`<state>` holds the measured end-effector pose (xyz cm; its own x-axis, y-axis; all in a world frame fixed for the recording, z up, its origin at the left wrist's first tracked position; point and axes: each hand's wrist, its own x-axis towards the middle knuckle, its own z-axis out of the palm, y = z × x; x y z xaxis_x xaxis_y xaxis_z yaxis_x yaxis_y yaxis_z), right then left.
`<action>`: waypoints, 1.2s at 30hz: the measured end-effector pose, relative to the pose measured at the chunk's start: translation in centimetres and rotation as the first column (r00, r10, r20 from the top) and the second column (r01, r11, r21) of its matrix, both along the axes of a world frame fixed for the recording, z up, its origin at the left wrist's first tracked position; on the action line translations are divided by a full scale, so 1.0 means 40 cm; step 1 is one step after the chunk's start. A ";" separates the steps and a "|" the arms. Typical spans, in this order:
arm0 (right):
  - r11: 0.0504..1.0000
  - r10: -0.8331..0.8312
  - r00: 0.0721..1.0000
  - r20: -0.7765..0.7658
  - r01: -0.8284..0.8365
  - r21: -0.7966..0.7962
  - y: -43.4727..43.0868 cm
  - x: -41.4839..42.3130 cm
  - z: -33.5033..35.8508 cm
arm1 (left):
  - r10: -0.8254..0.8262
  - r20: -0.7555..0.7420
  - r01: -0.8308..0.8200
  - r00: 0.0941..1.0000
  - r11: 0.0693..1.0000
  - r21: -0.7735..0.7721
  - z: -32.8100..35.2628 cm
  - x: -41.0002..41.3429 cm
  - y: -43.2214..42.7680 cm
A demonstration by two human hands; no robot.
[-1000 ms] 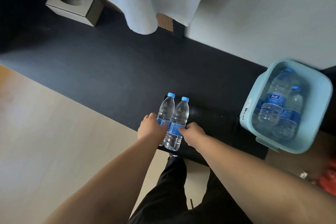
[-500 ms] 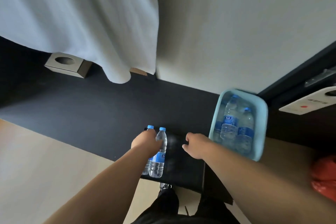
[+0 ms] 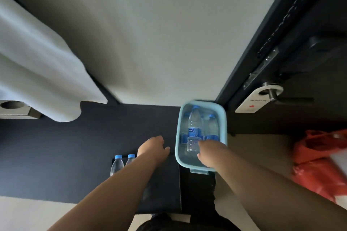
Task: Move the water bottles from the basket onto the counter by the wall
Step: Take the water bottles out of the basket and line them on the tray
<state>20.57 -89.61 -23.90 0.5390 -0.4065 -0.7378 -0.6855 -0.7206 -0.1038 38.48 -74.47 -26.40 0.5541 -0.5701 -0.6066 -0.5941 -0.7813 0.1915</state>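
Head view, looking down over both forearms.

Basket [image 3: 177,137]: pale blue, at the right end of the dark counter [image 3: 75,146]; far rim close to the wall [image 3: 159,43], right rim near the dark door frame. Its near handle sits at the counter's front edge.

In the basket: one water bottle [image 3: 194,127] lies on top, cap toward the wall, and more capped bottles [image 3: 213,127] are beside and under it.

Right hand [image 3: 208,153]: inside the basket at the near end, fingertips [image 3: 200,142] touching the base of the top bottle. Cannot tell whether the fingers have closed round it.

Left hand [image 3: 152,149]: over bare counter just left of the basket rim, fingers loosely curled, holding nothing. The hands are apart, with the rim between them.

Two standing bottles [image 3: 117,165]: upright, side by side near the front edge, the right one partly hidden by the left forearm.

Free surface: bare counter from these bottles back to the wall, and leftward to the tissue box [image 3: 16,110] under the hanging white cloth [image 3: 37,62].

Right of the basket: door handle [image 3: 272,93] with a hanger tag [image 3: 252,104], and a red bag [image 3: 323,161] lower down
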 end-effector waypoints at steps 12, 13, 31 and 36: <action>0.996 -0.089 0.995 0.053 0.088 0.013 -0.134 -0.087 -0.106 | -0.113 -0.028 0.114 0.993 0.993 0.013 -0.051 -0.135 -0.219; 0.993 -0.117 0.991 0.061 0.116 0.012 -0.137 -0.084 -0.110 | -0.110 -0.030 0.111 0.993 0.994 0.005 -0.056 -0.141 -0.232; 0.631 -0.775 0.626 0.087 0.759 0.161 -0.133 0.019 -0.290 | 0.205 -0.067 -0.203 0.976 0.978 0.042 -0.245 -0.181 -0.335; 0.439 -0.898 0.421 0.125 0.862 0.252 -0.133 0.025 -0.326 | 0.302 -0.102 -0.302 0.948 0.953 0.018 -0.274 -0.188 -0.339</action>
